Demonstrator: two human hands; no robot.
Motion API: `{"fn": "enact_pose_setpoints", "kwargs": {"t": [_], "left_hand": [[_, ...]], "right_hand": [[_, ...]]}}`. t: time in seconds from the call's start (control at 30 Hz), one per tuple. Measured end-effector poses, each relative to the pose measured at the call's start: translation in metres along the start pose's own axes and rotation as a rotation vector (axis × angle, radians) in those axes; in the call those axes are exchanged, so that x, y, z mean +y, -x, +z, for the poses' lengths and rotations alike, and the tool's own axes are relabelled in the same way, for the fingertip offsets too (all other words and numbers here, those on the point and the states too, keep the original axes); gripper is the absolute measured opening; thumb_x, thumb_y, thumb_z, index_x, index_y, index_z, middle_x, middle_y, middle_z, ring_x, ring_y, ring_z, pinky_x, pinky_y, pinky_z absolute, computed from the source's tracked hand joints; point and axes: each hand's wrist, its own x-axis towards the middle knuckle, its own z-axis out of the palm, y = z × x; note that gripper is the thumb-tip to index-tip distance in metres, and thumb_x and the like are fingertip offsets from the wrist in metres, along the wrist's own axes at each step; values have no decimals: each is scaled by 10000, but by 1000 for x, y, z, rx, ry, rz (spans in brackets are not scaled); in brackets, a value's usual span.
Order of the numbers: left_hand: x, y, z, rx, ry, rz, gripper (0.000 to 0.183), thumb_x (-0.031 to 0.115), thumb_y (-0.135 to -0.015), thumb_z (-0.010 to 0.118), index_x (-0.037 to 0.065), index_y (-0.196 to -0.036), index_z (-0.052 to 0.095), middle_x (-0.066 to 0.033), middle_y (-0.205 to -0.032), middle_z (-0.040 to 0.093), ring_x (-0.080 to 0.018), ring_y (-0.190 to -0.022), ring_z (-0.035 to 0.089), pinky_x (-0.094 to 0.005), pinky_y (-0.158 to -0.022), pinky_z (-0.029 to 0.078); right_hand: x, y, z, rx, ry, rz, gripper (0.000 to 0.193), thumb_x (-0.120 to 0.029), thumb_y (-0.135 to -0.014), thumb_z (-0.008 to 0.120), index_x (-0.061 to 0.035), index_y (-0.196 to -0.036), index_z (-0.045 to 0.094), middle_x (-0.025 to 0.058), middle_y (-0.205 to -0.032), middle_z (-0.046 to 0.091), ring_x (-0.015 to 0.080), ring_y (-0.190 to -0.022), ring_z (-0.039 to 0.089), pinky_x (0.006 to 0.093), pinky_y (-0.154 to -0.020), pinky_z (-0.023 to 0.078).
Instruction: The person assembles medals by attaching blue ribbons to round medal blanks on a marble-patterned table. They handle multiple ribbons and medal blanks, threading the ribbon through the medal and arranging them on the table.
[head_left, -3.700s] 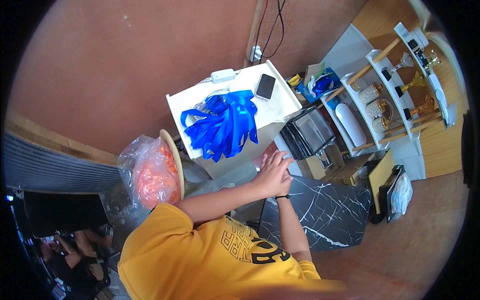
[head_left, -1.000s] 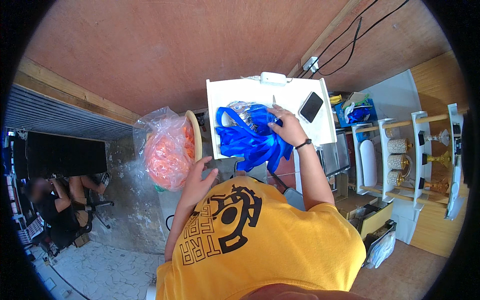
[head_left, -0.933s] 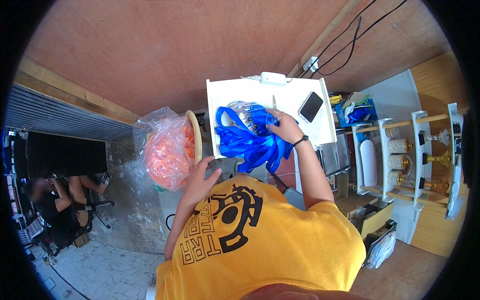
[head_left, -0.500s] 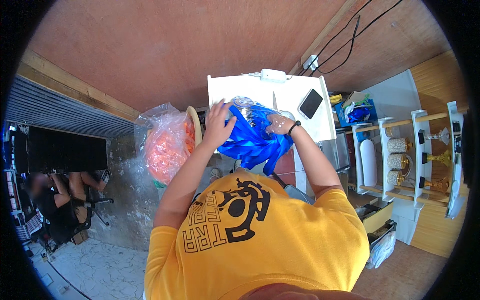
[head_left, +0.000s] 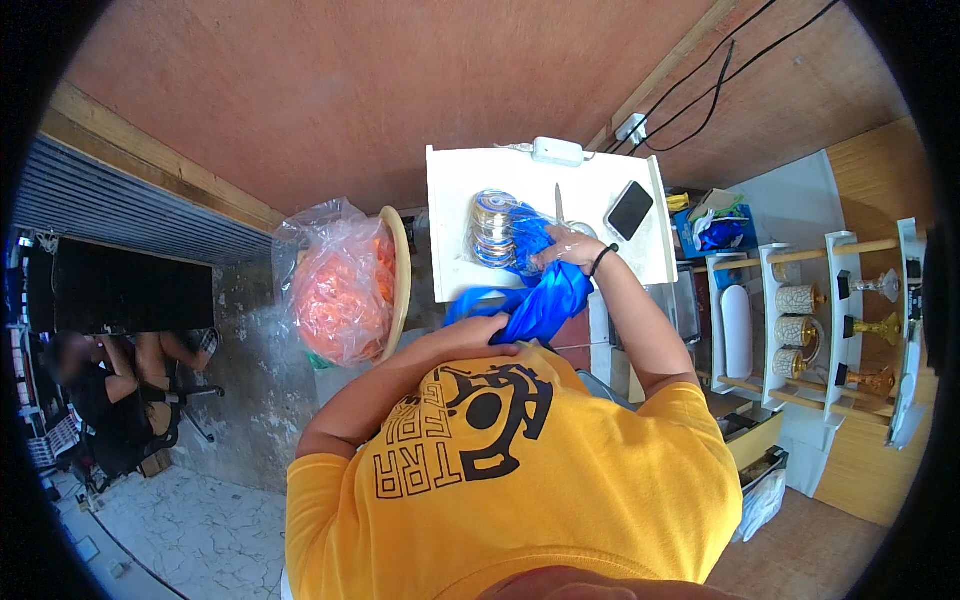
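Note:
A stack of round, shiny medals [head_left: 492,232], in what looks like clear plastic, lies on the white tabletop. From its right side blue ribbons [head_left: 545,308] run out and hang over the table's near edge. My right hand [head_left: 570,248], a black band at its wrist, is closed around the ribbons close to the medals. Lower down, near my shirt, my left hand [head_left: 482,332] gathers the hanging ribbons; its fingers are partly hidden by them. A pointed metal blade [head_left: 559,202] lies just beyond my right hand.
The white table [head_left: 455,190] also bears a black phone [head_left: 630,211] and a white power adapter [head_left: 557,151]. At its left stands a clear bag of orange material [head_left: 345,300] by a beige rim [head_left: 401,275]. A shelf with trophy parts [head_left: 795,330] stands right. A person [head_left: 110,400] sits far left.
My left hand has come down from beside the medals to the hanging ribbons. The ribbons are drawn together toward the right, and the medal stack now shows.

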Motion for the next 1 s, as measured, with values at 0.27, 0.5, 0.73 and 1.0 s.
{"fn": "enact_pose_setpoints", "kwargs": {"t": [0.27,0.5,0.73,1.0], "left_hand": [[-1,-15,4,194,-102,-128,425,352,-958,577,14,-1215,553,-195,-1166,600,-331,-1081,587,-418,-964,442],[-58,-53,-29,949,219,-353,389,289,-969,556,-21,-1204,559,-226,-1090,621,-358,-1059,601,-439,-912,473],[-78,-71,-27,963,637,-359,522,417,-1033,403,-35,-1251,544,-210,-1140,622,-288,-1061,581,-394,-902,452],[-61,-58,-24,676,1320,-399,749,626,-1009,274,17,-1423,411,-167,-1307,558,-263,-1080,575,-421,-935,463]], "right_hand": [[18,-13,-5,-54,-179,-64,613,-16,-852,708,-7,-1391,416,75,-947,659,150,-789,647,294,-693,553],[-18,-1,10,-34,-77,-87,463,-56,-924,628,-13,-1353,458,22,-884,616,78,-741,550,220,-653,460],[-75,16,31,-74,-72,-223,193,-60,-932,604,-9,-1114,563,-11,-802,563,83,-695,510,217,-621,432],[-95,49,36,-58,-62,-266,168,-68,-924,619,-10,-1079,592,-9,-801,579,75,-690,504,222,-630,436]]}}
